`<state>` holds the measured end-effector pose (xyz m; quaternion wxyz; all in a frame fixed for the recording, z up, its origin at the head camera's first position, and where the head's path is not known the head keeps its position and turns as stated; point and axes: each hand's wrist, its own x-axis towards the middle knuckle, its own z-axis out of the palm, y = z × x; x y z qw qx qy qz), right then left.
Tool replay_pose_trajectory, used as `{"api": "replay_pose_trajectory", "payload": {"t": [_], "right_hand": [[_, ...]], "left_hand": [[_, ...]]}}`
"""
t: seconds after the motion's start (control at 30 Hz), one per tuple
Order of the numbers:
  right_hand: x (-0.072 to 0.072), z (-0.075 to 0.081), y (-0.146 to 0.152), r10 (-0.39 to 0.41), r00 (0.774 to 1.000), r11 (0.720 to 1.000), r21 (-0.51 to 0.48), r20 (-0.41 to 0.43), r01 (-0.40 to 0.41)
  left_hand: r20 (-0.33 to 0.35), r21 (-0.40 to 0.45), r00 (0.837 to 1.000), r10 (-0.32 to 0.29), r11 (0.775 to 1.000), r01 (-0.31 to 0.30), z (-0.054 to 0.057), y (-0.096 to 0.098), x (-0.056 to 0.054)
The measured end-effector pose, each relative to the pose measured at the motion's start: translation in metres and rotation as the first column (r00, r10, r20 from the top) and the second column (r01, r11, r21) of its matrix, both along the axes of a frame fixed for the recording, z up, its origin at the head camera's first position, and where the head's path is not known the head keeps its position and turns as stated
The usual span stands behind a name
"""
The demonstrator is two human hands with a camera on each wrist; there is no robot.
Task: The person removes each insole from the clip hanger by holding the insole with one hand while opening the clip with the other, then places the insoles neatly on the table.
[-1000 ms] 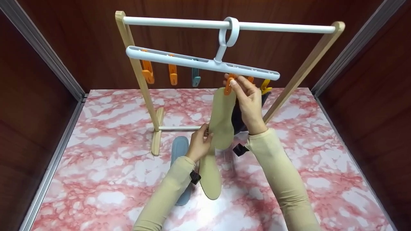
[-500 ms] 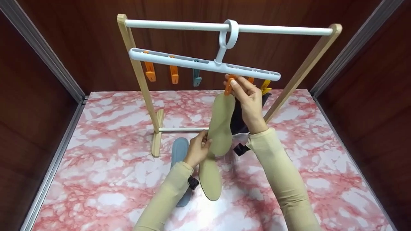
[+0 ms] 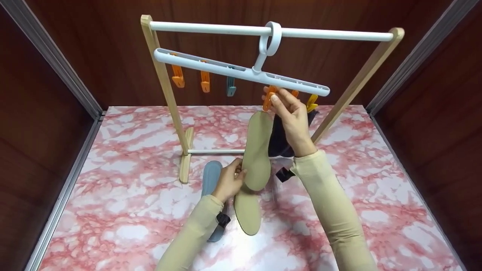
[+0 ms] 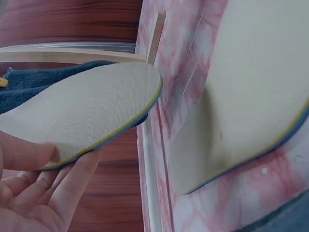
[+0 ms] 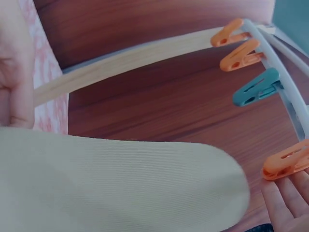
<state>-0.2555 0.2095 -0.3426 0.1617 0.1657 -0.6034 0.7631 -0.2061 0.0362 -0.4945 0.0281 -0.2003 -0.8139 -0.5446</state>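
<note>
My left hand [image 3: 229, 180] pinches the lower left edge of a beige insole [image 3: 257, 154], thumb on its face in the left wrist view. The insole stands lengthwise below an orange clothespin [image 3: 268, 101]; in the right wrist view its rounded end lies apart from that orange clothespin [image 5: 286, 162]. My right hand [image 3: 294, 122] pinches the clothespin, which hangs from a pale blue hanger [image 3: 211, 67]. Another beige insole [image 3: 248, 215] lies on the table below. A dark blue cloth [image 3: 279, 139] hangs behind my right hand, near a yellow clothespin [image 3: 311, 102].
Two orange clothespins and a teal clothespin [image 3: 231, 86] hang on the hanger's left half. The hanger hooks over the white bar [image 3: 207, 28] of a wooden rack [image 3: 165, 86]. A blue-grey insole [image 3: 211, 175] lies left of the beige one on the marbled table [image 3: 124, 203].
My left hand and the held insole have moved down and slightly left, leaving a gap to the orange clothespin. The hanger's left end has tipped up a little. My right hand stays at the clothespin.
</note>
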Motion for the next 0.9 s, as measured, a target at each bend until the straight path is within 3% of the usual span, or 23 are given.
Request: {"api": "replay_pose_trajectory", "payload": {"t": [0.47, 0.73, 0.9], "right_hand": [[0.001, -0.004, -0.003, 0.02, 1.0, 1.0, -0.021, 0.002, -0.02], [0.001, -0.009, -0.003, 0.041, 0.999, 0.998, -0.052, 0.012, -0.041], [0.001, -0.01, -0.002, 0.042, 0.999, 0.997, -0.063, 0.024, -0.04]], "left_hand": [[0.032, 0.004, 0.999, 0.002, 1.0, -0.002, -0.004, -0.019, 0.018], [0.083, 0.025, 0.994, -0.07, 0.997, 0.068, -0.013, -0.026, 0.023], [0.149, 0.042, 0.982, -0.115, 0.993, 0.11, -0.015, -0.029, 0.025]]}}
